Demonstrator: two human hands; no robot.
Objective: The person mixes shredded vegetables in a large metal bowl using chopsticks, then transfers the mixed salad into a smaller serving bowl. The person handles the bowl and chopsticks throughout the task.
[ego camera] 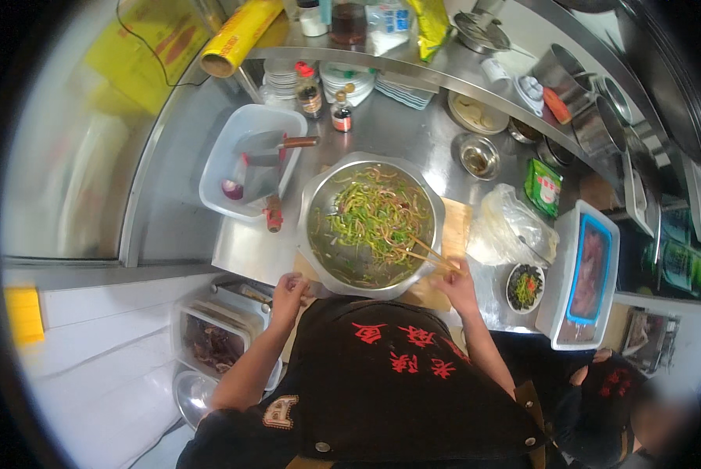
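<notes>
A large stainless steel bowl (371,287) stands in front of me, partly over a wooden board (457,225). Mixed green and pale brown shreds (379,214) lie in its liquid. My right hand (457,287) grips a pair of wooden chopsticks (429,257) at the bowl's near right rim, their tips among the shreds. Just off the near left rim is my left hand (291,293), its fingers curled; whether it holds anything is unclear. To the right, a small bowl of dark food (525,288) with green and red topping sits by a crumpled plastic bag (503,225).
At left, a white plastic tub (215,170) bears cleavers (262,140) and holds a purple onion piece (232,189). Sauce bottles (342,114) stand behind the bowl. A white container with a blue-rimmed tray (591,269) is at right. Another person (596,398) is at lower right.
</notes>
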